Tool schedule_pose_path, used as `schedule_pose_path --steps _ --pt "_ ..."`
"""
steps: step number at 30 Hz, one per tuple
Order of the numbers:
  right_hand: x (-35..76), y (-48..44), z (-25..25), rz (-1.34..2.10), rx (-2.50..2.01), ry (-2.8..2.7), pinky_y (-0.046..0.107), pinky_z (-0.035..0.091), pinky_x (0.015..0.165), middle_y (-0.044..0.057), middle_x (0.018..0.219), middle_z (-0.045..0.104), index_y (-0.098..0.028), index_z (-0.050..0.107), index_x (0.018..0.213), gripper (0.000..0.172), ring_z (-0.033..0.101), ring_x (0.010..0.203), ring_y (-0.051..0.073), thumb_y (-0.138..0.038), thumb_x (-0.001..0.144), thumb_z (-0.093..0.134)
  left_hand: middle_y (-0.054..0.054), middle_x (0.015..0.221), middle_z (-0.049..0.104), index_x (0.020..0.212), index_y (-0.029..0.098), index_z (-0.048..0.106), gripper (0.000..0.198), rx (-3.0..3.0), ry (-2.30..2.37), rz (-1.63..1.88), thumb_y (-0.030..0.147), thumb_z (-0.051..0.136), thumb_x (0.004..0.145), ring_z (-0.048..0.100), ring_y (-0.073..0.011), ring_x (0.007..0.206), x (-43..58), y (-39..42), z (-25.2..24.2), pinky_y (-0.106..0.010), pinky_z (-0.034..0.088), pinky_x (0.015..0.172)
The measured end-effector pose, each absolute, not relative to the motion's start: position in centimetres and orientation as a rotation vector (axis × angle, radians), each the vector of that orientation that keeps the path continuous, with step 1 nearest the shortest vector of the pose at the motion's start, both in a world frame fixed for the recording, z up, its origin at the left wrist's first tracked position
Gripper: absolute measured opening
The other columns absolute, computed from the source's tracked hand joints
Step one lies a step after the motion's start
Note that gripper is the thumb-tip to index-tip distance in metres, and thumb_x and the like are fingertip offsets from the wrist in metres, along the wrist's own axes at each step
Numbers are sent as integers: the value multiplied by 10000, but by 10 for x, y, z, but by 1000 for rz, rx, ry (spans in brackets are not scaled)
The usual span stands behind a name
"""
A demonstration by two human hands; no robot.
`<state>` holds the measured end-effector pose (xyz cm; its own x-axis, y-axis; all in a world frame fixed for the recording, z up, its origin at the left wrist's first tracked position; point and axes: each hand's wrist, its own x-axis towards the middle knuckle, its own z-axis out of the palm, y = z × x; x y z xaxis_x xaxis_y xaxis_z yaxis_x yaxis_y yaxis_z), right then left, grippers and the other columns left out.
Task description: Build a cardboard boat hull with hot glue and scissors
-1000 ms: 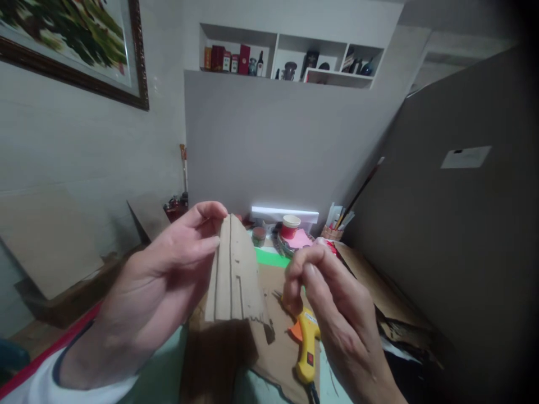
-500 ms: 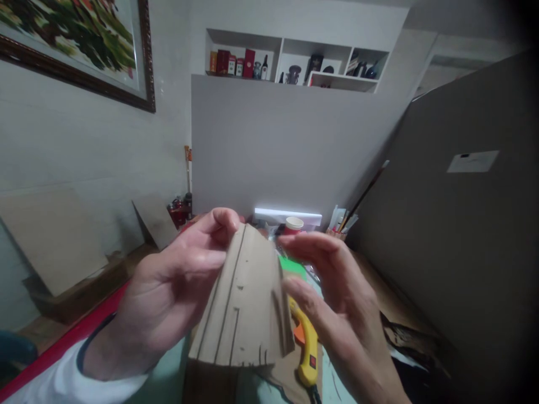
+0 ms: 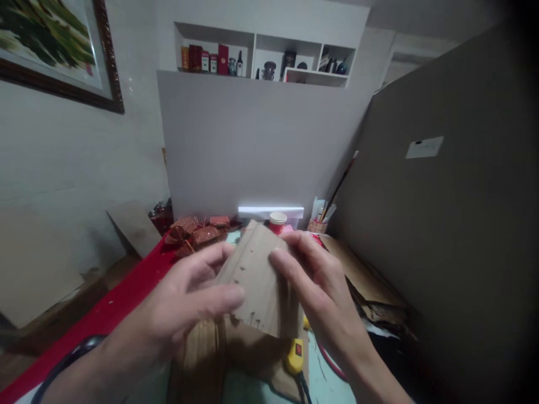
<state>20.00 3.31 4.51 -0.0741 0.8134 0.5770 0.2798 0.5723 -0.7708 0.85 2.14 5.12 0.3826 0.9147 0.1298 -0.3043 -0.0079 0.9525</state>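
Note:
A bent piece of brown cardboard [image 3: 259, 280], with dark marks and small nicks, is held up in the middle of the view. My left hand [image 3: 185, 303] grips its left side, the thumb lying across the face. On the right side, my right hand [image 3: 314, 275] has its thumb on the face and its fingers at the upper right edge. Below the piece, a yellow tool [image 3: 295, 359] with a red switch and a dark cord lies on flat cardboard [image 3: 252, 353], partly hidden.
Brown wrapped bundles [image 3: 204, 235] lie on the red surface [image 3: 105, 306] at left. Behind the hands stand a paper cup [image 3: 278, 221] and a basket of brushes [image 3: 318, 226]. Cardboard sheets [image 3: 362, 275] are stacked at right.
The view has turned rightward. My right hand has closed onto the cardboard, and my left thumb has moved down across its face. The piece is turned, and its long dark lines are less visible.

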Motion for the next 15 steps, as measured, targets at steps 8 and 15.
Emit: schedule_pose_path --steps 8,15 --pt "205 32 51 514 -917 -1651 240 394 708 -58 891 631 -233 653 977 98 548 804 105 -314 987 598 -19 1008 794 1216 318 750 364 1225 651 960 287 748 854 728 -200 946 6 17 50 -290 556 912" --pt "205 32 52 597 -846 -1665 215 401 701 -61 892 633 -212 656 942 102 561 815 90 -288 983 602 -10 771 797 1126 326 796 308 1189 597 956 224 739 840 765 -212 889 8 20 51 -301 569 895"
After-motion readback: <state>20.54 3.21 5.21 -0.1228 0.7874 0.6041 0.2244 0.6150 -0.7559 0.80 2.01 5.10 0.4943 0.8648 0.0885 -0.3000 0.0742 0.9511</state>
